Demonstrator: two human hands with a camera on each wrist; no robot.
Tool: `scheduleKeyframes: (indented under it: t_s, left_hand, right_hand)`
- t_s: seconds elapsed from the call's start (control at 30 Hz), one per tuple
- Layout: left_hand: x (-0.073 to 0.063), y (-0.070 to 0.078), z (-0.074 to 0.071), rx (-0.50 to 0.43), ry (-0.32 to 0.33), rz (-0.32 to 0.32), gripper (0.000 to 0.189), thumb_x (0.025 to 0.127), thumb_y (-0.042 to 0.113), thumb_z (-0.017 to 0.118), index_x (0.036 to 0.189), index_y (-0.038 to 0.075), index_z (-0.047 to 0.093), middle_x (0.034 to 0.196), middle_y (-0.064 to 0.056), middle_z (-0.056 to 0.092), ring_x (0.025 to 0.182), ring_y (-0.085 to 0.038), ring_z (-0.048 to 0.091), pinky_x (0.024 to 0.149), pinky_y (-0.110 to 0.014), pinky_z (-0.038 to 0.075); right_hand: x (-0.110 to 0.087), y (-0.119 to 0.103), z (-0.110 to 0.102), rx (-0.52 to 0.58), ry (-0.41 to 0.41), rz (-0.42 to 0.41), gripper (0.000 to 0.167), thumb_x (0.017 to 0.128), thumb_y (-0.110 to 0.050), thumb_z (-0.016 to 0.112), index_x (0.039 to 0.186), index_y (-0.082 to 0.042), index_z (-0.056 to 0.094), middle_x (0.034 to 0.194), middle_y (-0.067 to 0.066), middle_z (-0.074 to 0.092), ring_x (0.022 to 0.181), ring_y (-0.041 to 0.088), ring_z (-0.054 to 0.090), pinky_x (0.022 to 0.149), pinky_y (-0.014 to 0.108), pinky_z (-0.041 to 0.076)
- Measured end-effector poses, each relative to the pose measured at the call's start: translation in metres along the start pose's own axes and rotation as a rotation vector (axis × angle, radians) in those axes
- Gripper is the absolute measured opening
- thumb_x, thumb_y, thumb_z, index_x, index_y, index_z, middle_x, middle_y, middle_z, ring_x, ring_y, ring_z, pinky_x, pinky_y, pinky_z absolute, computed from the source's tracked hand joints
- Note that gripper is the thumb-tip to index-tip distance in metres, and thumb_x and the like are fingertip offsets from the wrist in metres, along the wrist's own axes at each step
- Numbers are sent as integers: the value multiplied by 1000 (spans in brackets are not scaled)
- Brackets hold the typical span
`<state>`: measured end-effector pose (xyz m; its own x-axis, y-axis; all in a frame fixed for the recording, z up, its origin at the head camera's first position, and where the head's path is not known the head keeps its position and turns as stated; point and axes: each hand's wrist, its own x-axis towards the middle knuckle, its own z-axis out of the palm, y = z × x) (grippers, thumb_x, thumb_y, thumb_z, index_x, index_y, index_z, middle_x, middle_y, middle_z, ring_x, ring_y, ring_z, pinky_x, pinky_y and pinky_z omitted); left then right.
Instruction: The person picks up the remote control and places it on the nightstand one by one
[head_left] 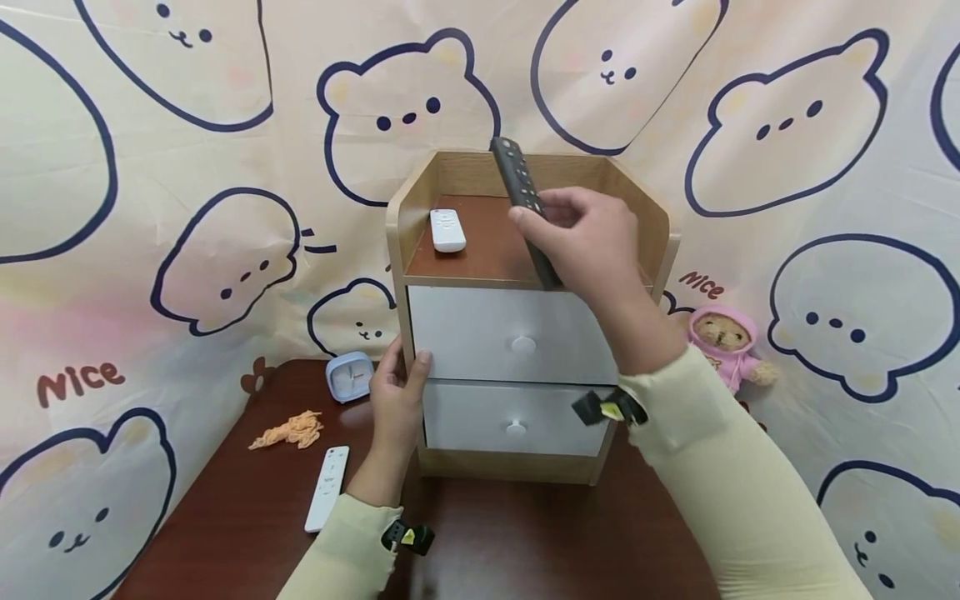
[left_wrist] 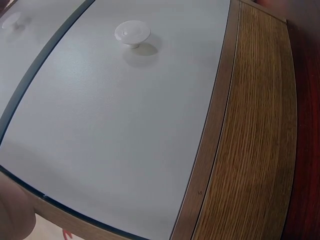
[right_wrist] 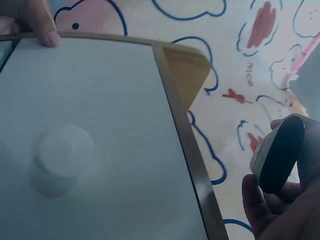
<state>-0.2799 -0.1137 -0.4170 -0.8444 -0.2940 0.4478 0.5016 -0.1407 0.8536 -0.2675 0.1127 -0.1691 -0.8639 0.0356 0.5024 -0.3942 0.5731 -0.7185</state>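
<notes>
My right hand (head_left: 596, 242) holds a black remote control (head_left: 516, 173), pinched between thumb and fingers, tilted above the front of a small cabinet's top shelf. In the right wrist view the remote's dark end (right_wrist: 282, 155) faces the camera. The cabinet (head_left: 480, 333) has two white drawers with round knobs, both pushed in. My left hand (head_left: 397, 408) grips its left side, thumb on the front edge and fingers along the side panel. On the cabinet's brown top shelf lies a white remote control (head_left: 447, 233).
Left of the cabinet, the dark red-brown table (head_left: 225, 517) bears a long white remote (head_left: 327, 489), a bundle of orange string (head_left: 291, 430) and a light blue clock (head_left: 350, 377). A plush bear in a pink hood (head_left: 723, 337) sits on the right. A cartoon-print curtain (head_left: 247, 250) hangs behind.
</notes>
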Motion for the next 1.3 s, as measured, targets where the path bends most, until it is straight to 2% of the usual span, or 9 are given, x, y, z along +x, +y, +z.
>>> scheduleKeyframes:
  t_s: [0.1, 0.2, 0.37, 0.47, 0.67, 1.1, 1.3]
  left_hand:
    - [0, 0, 0, 2, -4, -4, 48, 107, 15, 70, 154, 12, 60, 136, -2, 66, 127, -18, 59, 102, -21, 51]
    - [1, 0, 0, -1, -2, 0, 48, 107, 15, 70, 154, 11, 60, 136, -3, 67, 128, -19, 59, 103, -21, 51]
    - [-1, -2, -2, -6, 29, 5, 47, 106, 12, 70, 152, 9, 62, 134, -1, 69, 126, -17, 62, 103, -21, 51]
    - [-3, -4, -5, 3, 46, 5, 47, 106, 12, 70, 152, 10, 62, 134, 0, 69, 126, -17, 62, 103, -21, 51]
    - [-6, -5, -7, 16, 26, 2, 45, 107, 16, 70, 151, 13, 63, 137, -1, 69, 129, -18, 62, 104, -22, 51]
    - [-1, -2, -17, 28, 32, 7, 45, 107, 16, 70, 152, 13, 63, 137, -1, 69, 129, -19, 62, 104, -22, 52]
    - [-1, -1, -17, 32, 34, 0, 44, 107, 18, 70, 151, 15, 64, 133, 1, 69, 124, -18, 62, 101, -23, 52]
  right_hand:
    - [21, -10, 11, -54, -82, 115, 56, 93, -58, 79, 133, -19, 79, 127, 3, 77, 107, 21, 70, 79, 36, 62]
    - [41, -15, 25, -138, -158, 180, 55, 95, -59, 78, 132, -19, 80, 126, 4, 73, 105, 22, 66, 75, 34, 63]
    - [67, -14, 49, -313, -225, 206, 52, 95, -60, 76, 114, -12, 84, 110, 4, 72, 101, 19, 61, 76, 30, 53]
    - [76, -12, 61, -392, -254, 234, 55, 94, -59, 76, 110, -7, 77, 107, 6, 69, 101, 21, 61, 76, 31, 49]
    - [86, -14, 73, -514, -293, 235, 63, 95, -56, 74, 130, -5, 67, 123, 9, 66, 111, 23, 60, 87, 33, 51]
    - [90, -35, 87, -620, -358, 213, 52, 98, -53, 71, 126, -9, 71, 120, 5, 66, 112, 22, 60, 89, 33, 51]
    - [90, -42, 91, -690, -360, 215, 57, 99, -57, 70, 131, -10, 72, 125, 5, 67, 114, 22, 60, 93, 33, 53]
